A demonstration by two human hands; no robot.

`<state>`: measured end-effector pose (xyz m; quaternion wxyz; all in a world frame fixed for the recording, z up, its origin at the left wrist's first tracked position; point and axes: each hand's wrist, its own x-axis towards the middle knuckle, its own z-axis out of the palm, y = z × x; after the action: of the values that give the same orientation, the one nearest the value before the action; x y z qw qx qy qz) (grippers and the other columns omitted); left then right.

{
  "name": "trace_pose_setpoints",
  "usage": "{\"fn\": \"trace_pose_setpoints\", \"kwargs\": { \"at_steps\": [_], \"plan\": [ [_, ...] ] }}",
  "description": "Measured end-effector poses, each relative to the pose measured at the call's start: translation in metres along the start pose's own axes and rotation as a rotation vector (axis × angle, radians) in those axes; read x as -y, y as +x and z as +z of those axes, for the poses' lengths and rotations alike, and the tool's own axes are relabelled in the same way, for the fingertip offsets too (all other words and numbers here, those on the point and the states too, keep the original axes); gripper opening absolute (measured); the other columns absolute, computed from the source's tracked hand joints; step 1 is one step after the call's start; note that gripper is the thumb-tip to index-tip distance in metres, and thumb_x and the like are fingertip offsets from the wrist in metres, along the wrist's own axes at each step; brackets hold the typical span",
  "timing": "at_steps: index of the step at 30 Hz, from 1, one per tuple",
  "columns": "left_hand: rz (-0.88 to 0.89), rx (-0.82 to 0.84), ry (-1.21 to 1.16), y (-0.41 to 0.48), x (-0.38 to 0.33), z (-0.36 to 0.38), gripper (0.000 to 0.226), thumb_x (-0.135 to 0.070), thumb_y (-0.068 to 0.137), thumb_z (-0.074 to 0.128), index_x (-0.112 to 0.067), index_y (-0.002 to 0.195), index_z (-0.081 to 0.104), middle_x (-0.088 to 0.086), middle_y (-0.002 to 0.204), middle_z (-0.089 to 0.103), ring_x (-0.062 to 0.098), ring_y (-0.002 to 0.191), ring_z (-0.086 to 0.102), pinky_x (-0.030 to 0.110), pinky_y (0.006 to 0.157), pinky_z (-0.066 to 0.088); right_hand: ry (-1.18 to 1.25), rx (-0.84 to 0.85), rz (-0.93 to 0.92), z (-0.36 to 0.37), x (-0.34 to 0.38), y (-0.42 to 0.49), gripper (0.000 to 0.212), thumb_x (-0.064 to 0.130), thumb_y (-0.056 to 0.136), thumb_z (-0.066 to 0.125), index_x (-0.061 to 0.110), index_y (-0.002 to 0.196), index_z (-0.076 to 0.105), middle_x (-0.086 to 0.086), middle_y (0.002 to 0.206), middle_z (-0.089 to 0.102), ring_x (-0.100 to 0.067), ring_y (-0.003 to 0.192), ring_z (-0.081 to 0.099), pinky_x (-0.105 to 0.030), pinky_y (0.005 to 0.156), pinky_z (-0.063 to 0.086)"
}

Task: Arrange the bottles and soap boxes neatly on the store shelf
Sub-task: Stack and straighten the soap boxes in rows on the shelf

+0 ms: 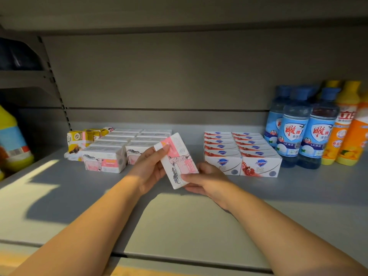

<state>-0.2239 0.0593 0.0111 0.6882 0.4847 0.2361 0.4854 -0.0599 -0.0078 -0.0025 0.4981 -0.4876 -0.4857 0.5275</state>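
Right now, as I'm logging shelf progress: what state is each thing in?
held soap box: lifted, tilted, held by both hands
left hand: grips the box's upper end
right hand: grips its lower end
pink soap boxes: shelved in two rows
red-and-white soap boxes: two neat rows
blue bottles: upright, capped
orange bottles: upright
yellow soap packs: jumbled

Shelf (179, 216): smooth, matt grey, apparently painted metal. Soap boxes (256, 154): printed card, smooth, slight sheen. Blue bottles (294, 134): translucent glossy plastic, glossy labels. Orange bottles (346, 124): opaque glossy plastic.
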Motion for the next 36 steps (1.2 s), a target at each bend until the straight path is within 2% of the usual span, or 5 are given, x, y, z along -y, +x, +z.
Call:
{"fn": "trace_pose_setpoints", "kwargs": {
  "at_steps": [10,19,24,28,36],
  "plan": [
    [-0.167,0.092,0.090,-0.003,-0.001,-0.002,0.077,-0.056,0.057,0.081,-0.012,0.116,0.057,0.014,0.107,0.065,0.027,0.091,0.070,0.029,0.071,0.058,-0.766,-0.432,-0.854,-0.023,0.015,-0.004,0.041,-0.003,0.067,0.072,0.012,0.105,0.067,0.012,0.101,0.051,0.007,0.091,0.047,0.000,0.082,0.035],
    [-0.041,0.203,-0.036,-0.010,-0.008,-0.004,0.040,0.002,0.068,0.068,-0.008,0.106,0.066,0.012,0.101,0.071,0.023,0.090,0.069,0.030,0.075,0.058,-1.047,-0.387,-1.227,-0.017,0.016,-0.005,0.038,-0.009,0.062,0.064,0.003,0.097,0.071,-0.015,0.114,0.063,-0.022,0.118,0.045,-0.048,0.103,0.034],
    [-0.121,0.200,-0.117,-0.014,-0.014,-0.002,0.074,-0.042,0.051,0.089,-0.006,0.111,0.066,0.016,0.109,0.068,0.029,0.097,0.068,0.035,0.077,0.058,-0.713,-0.330,-0.899,-0.019,0.013,-0.007,0.035,0.009,0.070,0.077,0.021,0.101,0.067,0.007,0.104,0.066,0.005,0.099,0.052,-0.004,0.088,0.036],
    [-0.043,0.182,0.187,-0.015,-0.015,0.007,0.101,-0.065,0.036,0.085,-0.020,0.122,0.053,0.000,0.120,0.063,0.017,0.111,0.061,0.045,0.097,0.048,-0.294,-0.290,-0.551,-0.020,0.017,-0.010,0.027,0.013,0.074,0.077,0.032,0.087,0.064,0.014,0.088,0.071,0.000,0.081,0.065,-0.017,0.070,0.052],
    [0.140,0.254,0.336,-0.024,-0.009,0.011,0.065,0.008,0.077,0.065,-0.023,0.131,0.046,0.000,0.130,0.058,0.013,0.123,0.053,0.029,0.097,0.047,0.503,-0.022,0.251,-0.013,0.040,-0.022,0.034,0.039,0.075,0.065,0.010,0.093,0.069,-0.006,0.061,0.066,-0.013,0.043,0.062,-0.021,0.034,0.048]
  ]
}}
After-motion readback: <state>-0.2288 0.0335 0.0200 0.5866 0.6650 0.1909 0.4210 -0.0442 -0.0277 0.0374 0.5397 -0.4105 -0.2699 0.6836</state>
